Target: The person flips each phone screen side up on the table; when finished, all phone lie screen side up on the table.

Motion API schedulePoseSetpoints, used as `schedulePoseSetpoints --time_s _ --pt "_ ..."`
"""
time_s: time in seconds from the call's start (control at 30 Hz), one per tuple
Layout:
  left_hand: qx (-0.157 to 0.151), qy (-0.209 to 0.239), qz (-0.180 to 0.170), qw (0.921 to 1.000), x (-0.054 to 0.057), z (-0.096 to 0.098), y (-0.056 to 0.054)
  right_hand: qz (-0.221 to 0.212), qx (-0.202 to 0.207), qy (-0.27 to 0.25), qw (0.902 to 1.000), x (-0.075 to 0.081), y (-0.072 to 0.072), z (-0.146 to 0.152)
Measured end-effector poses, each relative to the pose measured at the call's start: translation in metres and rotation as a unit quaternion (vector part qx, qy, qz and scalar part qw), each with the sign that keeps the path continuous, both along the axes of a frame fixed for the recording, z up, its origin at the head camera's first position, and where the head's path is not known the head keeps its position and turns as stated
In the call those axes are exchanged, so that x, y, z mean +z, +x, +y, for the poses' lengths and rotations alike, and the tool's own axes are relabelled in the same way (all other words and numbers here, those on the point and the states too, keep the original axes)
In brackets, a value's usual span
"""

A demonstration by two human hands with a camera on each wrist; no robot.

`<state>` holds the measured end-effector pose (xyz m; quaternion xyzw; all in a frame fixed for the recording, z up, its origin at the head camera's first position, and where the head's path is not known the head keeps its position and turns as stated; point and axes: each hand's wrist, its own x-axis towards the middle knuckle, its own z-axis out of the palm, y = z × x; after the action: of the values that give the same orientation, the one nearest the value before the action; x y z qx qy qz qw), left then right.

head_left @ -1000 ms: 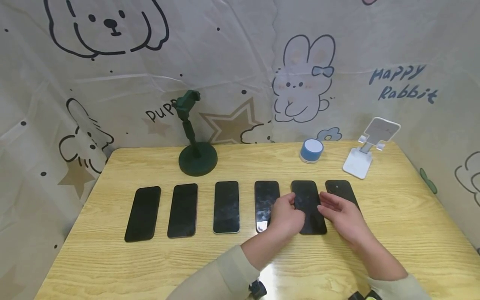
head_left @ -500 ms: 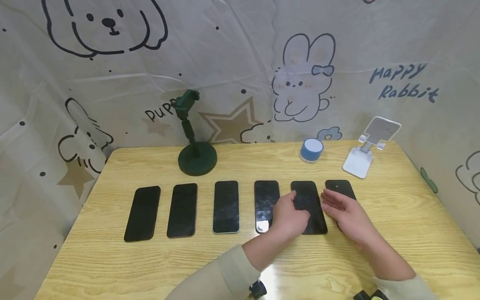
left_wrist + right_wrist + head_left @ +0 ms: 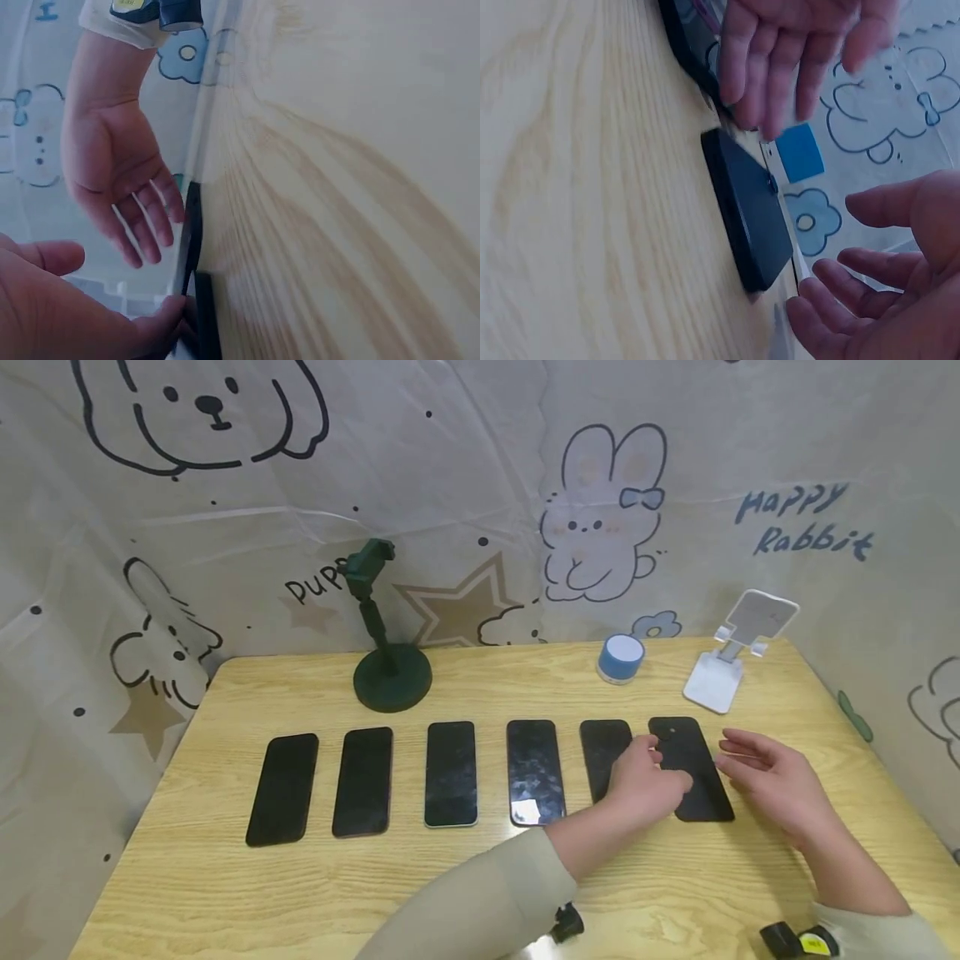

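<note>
Several dark smartphones lie in a row on the wooden table. My left hand [image 3: 647, 781] is at the right end of the row, fingers extended and thumb apart, overlapping the second phone from the right [image 3: 604, 747] in the head view. Between my two hands lies the rightmost phone [image 3: 693, 772], with a camera bump near its upper corner. My right hand [image 3: 776, 781] is just right of that phone, its fingers loosely bent and holding nothing. In the right wrist view the phone [image 3: 750, 210] lies on the table between both hands. Its lower left part is partly behind my left hand.
Further left in the row are more phones, among them one with a bright reflection [image 3: 535, 772]. At the back stand a dark green phone stand [image 3: 393, 677], a blue and white round speaker-like object [image 3: 621, 660] and a white folding phone stand [image 3: 715, 681]. A printed cloth hangs behind.
Both hands have moved right, from beside the second phone from the right to either side of the rightmost one. The phones keep their places.
</note>
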<state>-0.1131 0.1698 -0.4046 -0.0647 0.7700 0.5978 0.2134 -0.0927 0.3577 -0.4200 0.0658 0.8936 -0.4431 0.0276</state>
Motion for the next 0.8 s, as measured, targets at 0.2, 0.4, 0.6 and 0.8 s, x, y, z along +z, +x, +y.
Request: schedulePoseSetpoints --time_s 0.2,0.4,0.6,0.8 --pt "0.024 -0.024 -0.023 0.9991 0.001 0.027 0.002 -0.033 0.001 -0.016 0.9993 -0.002 0.001 0.005" --pt "0.074 -0.002 -0.018 0.9971 -0.001 0.035 0.008 -0.051 -0.004 -0.094 0.9942 -0.003 0.005 0.004" --pt "0.114 0.028 -0.01 0.993 -0.002 0.039 0.011 -0.059 -0.015 -0.082 0.9948 -0.006 0.007 0.005" --pt "0.126 0.036 -0.011 0.9914 -0.007 0.045 0.014 -0.065 -0.038 -0.097 0.9924 -0.015 0.01 0.009"
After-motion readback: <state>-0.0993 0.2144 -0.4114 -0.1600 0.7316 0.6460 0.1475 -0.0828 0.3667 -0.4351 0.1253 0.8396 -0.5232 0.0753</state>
